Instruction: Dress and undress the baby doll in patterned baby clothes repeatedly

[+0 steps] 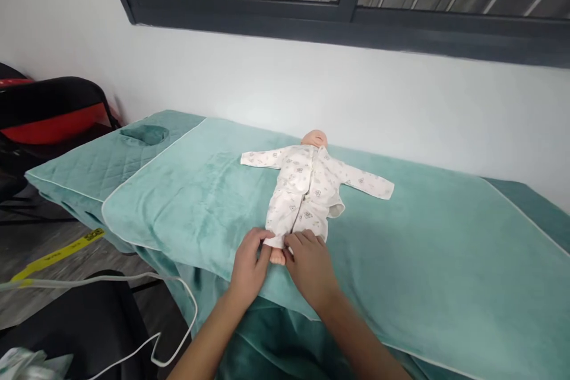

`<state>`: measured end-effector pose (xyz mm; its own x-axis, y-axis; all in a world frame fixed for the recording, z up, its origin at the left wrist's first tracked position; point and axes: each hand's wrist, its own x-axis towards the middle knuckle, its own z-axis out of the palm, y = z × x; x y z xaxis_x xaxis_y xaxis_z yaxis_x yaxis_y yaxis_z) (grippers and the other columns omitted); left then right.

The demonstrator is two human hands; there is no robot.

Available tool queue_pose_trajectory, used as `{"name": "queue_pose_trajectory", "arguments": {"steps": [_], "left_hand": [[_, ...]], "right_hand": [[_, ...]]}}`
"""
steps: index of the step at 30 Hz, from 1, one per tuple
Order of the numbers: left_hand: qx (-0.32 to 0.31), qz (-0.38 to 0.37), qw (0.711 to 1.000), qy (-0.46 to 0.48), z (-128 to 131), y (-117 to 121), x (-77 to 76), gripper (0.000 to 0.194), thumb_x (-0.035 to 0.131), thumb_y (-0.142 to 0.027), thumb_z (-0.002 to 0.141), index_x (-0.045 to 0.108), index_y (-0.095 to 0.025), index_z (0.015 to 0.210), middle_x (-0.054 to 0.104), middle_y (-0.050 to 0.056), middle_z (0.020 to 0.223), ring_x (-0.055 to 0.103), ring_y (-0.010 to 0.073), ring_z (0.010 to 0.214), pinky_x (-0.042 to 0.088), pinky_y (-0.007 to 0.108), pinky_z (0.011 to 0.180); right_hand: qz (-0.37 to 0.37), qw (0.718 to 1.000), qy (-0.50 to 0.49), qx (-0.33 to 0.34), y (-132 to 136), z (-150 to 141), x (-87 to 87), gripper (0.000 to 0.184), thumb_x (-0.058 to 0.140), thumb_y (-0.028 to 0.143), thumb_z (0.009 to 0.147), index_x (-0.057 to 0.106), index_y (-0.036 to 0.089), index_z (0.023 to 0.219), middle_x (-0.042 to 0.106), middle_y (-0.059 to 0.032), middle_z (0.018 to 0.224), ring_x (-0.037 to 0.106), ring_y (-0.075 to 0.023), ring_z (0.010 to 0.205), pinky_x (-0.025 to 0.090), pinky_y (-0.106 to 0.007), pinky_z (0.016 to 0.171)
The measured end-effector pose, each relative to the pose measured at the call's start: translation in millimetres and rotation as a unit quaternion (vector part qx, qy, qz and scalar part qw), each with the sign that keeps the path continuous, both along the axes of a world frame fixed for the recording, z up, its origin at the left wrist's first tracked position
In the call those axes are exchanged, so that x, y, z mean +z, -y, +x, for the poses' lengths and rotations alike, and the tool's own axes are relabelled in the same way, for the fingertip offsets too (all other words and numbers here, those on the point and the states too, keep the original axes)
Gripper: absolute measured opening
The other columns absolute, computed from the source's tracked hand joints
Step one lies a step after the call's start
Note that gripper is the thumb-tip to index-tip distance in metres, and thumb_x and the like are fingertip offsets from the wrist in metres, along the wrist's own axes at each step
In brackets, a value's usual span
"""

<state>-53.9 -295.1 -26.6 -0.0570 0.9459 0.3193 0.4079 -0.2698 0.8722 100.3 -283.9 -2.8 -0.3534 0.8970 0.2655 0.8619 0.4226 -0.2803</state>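
Observation:
A baby doll (314, 139) lies on its back on a teal towel (187, 202), dressed in a white printed romper (303, 187) with sleeves spread out. Both my hands are at the doll's feet near the front edge. My left hand (248, 266) pinches the hem of the left trouser leg, where a bare foot (278, 257) sticks out. My right hand (309, 264) is closed on the hem of the same leg from the other side, covering the other leg's end.
The towel covers a teal quilted massage bed (102, 160) with a face hole (145, 133), standing against a white wall below a dark window. A red and black chair (48, 113) is at the left. A white cable (146, 314) hangs near the bed's front.

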Motion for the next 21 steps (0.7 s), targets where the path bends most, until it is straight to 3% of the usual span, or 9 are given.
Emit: {"name": "queue_pose_trajectory", "arguments": {"steps": [5,14,18,21], "left_hand": [[-0.002,0.033,0.999,-0.021,-11.3,15.4,-3.1,0.015,0.046,-0.021,0.095,0.060,-0.020,0.101,0.064,0.003,0.095,0.062,0.0166,0.091,0.049,0.031,0.082],[-0.029,0.082,0.991,-0.106,-19.8,27.1,-12.6,0.022,0.045,-0.013,0.092,0.057,-0.021,0.109,0.062,0.003,0.096,0.061,0.0165,0.092,0.052,0.032,0.081],[-0.005,0.093,0.984,-0.150,-14.5,32.0,-9.9,0.025,0.046,-0.009,0.089,0.056,-0.019,0.110,0.059,0.008,0.105,0.058,0.0197,0.100,0.052,0.037,0.086],[-0.006,0.128,0.972,-0.197,-6.9,34.7,-4.0,0.035,0.050,-0.010,0.087,0.053,-0.019,0.121,0.054,0.011,0.121,0.052,0.0233,0.118,0.049,0.043,0.097]], "right_hand": [[0.012,0.998,-0.063,0.026,13.3,-1.8,-4.9,0.017,0.058,0.012,0.087,0.049,0.021,0.075,0.063,-0.0010,0.079,0.055,-0.0210,0.083,0.035,-0.035,0.076],[0.033,0.989,-0.138,0.039,39.6,4.6,-12.5,0.013,0.054,0.011,0.089,0.049,0.021,0.081,0.060,-0.0011,0.080,0.053,-0.0191,0.080,0.040,-0.035,0.075],[0.042,0.984,-0.147,0.091,43.5,16.9,-17.7,0.010,0.052,0.014,0.094,0.056,0.023,0.094,0.065,-0.0031,0.098,0.057,-0.0207,0.094,0.044,-0.038,0.084],[0.075,0.975,-0.207,0.024,46.8,36.8,-28.0,0.020,0.048,0.016,0.096,0.056,0.024,0.112,0.061,-0.0077,0.116,0.056,-0.0215,0.108,0.046,-0.038,0.091]]}}
